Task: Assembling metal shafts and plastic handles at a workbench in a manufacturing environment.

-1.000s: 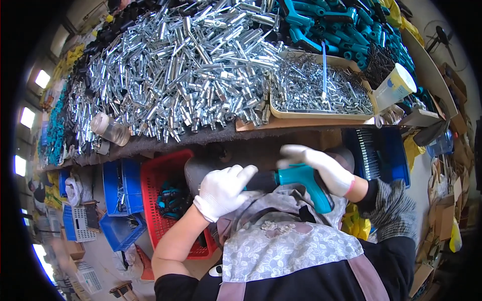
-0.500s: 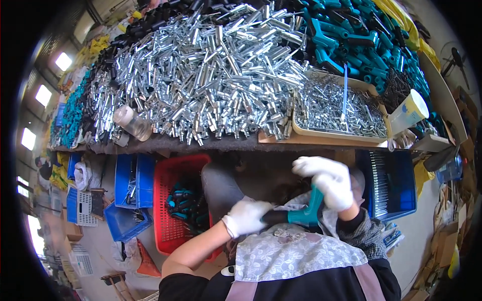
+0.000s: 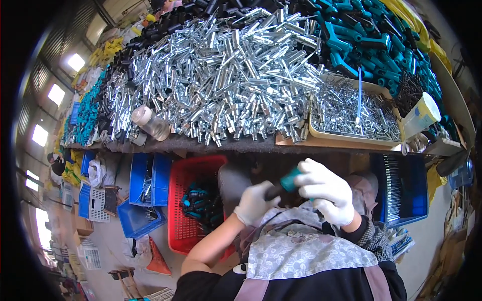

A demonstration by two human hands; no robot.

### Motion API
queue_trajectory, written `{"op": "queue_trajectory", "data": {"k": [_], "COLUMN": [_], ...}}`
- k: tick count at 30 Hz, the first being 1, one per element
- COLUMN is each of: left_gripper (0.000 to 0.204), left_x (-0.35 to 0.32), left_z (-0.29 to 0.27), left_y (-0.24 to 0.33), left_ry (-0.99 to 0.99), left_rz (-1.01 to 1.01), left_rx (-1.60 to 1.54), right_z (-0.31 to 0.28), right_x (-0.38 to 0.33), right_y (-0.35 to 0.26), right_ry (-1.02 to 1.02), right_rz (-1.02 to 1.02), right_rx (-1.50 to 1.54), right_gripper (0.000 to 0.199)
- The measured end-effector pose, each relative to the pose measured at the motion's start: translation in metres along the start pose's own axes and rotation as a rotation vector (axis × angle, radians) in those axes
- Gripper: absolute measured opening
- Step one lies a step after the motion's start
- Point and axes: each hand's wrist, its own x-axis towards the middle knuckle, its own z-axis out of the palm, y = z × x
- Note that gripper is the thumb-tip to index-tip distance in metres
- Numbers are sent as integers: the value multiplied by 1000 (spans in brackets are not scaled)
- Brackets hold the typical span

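My right hand, in a white glove, is closed around a teal pistol-shaped tool body, whose grip is mostly hidden behind the fingers. The black end of that tool body points left and is smeared by motion. My left hand, also gloved, has its fingers curled round this black end. Both hands are over my lap, below the front edge of the bench. A grey patterned apron covers my lap.
Heaped on the bench are metal fittings and teal bodies. A tray holds small parts; beside it stands a paper cup. A clear bottle leans at the bench edge. Below are a red basket and blue bins.
The tool body has risen from my lap toward the bench, and its teal part has swung up. Both hands moved with it, the left one upward. The whole view has shifted slightly.
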Motion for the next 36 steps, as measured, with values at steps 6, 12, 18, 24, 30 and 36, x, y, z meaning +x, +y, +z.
{"op": "queue_trajectory", "data": {"k": [6,12,18,24,30,36], "left_gripper": [31,34,23,21,25,42], "left_x": [0,-21,-14,5,56,99], "left_z": [0,5,11,-37,-74,-135], "left_y": [0,-8,-19,32,50,-38], "left_ry": [169,-149,-177,-247,-100,451], "left_rz": [224,328,113,404,588,-82], "left_rx": [-145,55,73,684,437,713], "right_z": [-7,-18,16,2,45,50], "right_x": [-11,-2,7,-47,-21,-31], "right_y": [14,28,-6,91,50,49], "right_ry": [321,88,51,-445,-389,-187], "right_rz": [268,343,-73,271,896,923], "right_rx": [227,301,-94,-692,559,670], "right_gripper": [36,32,10,30,52,30]}}
